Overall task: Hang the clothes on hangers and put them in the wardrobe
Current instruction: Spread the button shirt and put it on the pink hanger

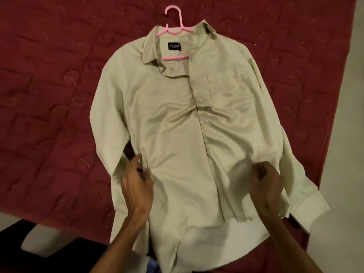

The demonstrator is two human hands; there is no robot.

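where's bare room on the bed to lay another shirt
The widest bare quilt lies left of the shirt. Right of it a narrower strip runs to the bed edge. The left hand and right hand crowd the lower shirt.

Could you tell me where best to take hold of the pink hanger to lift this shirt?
Grip the pink hanger by its hook, coming from beyond the collar: the hook and neck lie bare there, while its arms are tucked inside the shirt.

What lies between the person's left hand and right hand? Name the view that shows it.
The lower front of the beige shirt, crossed by its button placket, spans from left hand to right hand, in the head view.
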